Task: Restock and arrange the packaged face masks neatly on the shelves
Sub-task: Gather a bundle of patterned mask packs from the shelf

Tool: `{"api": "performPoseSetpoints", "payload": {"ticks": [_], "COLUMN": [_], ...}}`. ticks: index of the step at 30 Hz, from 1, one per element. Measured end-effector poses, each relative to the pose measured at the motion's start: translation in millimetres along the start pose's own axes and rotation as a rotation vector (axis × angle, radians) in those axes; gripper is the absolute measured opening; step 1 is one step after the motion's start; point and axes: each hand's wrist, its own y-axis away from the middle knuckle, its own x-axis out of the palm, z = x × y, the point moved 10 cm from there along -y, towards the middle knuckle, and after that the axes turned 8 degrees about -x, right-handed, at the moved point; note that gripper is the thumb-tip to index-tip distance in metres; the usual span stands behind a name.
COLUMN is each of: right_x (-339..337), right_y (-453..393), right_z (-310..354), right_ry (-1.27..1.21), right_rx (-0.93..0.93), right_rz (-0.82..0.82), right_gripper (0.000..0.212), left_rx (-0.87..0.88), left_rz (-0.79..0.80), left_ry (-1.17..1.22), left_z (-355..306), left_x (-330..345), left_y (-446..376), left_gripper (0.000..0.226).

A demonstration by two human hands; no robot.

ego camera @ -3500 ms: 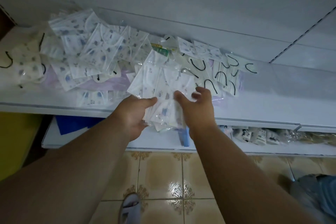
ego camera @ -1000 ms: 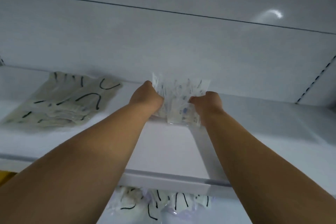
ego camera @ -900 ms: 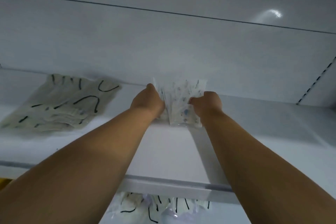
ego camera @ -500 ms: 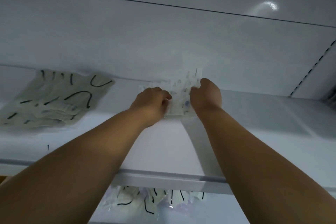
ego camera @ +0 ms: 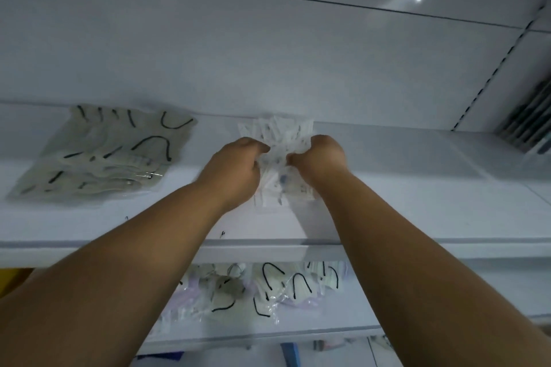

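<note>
Slick clear plastic is what worries me most here. Far left on the upper shelf [ego camera: 402, 217] lies the stack of black-looped masks [ego camera: 101, 155], fanned and already uneven; if I nudge my bundle sideways it could slide into that pile and muddle the two kinds. My left hand [ego camera: 235, 170] has its fingers curled around the left edge of the bundle of patterned mask packets [ego camera: 283, 155], which sits on the shelf close to the back wall [ego camera: 268, 48]. My right hand [ego camera: 320, 156] grips the right edge the same way. The packets look thin and slippery, so I judge that letting go unevenly would let them splay or skid toward the front lip. Below, the loose masks on the lower shelf [ego camera: 268, 286] are heaped near the edge, and a dropped packet would land among them.
</note>
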Motion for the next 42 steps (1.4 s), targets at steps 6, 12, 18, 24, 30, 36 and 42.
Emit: {"api": "performPoseSetpoints", "payload": {"ticks": [6, 12, 18, 24, 30, 36, 42], "right_x": [-23, -42, -48, -65, -48, -3, 51], "right_y": [33, 91, 170, 259, 328, 332, 297], "right_z": [15, 31, 35, 1, -41, -55, -67], "right_ry": [0.376, 0.361, 0.236, 0.068, -0.031, -0.044, -0.004], "right_rx": [-0.001, -0.150, -0.307, -0.439, -0.452, -0.429, -0.345], "right_rz": [-0.147, -0.189, -0.204, -0.239, -0.165, -0.107, -0.076], "right_gripper": [0.064, 0.046, 0.038, 0.031, 0.024, 0.019, 0.016], "left_rx": [0.138, 0.116, 0.125, 0.088, -0.030, -0.118, -0.116], "left_rz": [0.064, -0.015, -0.145, -0.233, -0.150, -0.079, -0.007], "left_ry": [-0.316, -0.168, -0.050, 0.015, 0.050, 0.077, 0.091], "left_z": [-6, -33, -60, -90, -94, -56, -9], "left_x": [8, -7, -25, -1, 50, 79, 109], "left_y": [13, 61, 151, 249, 328, 334, 302], "left_gripper": [0.040, 0.036, 0.030, 0.018, 0.019, 0.021, 0.020]}}
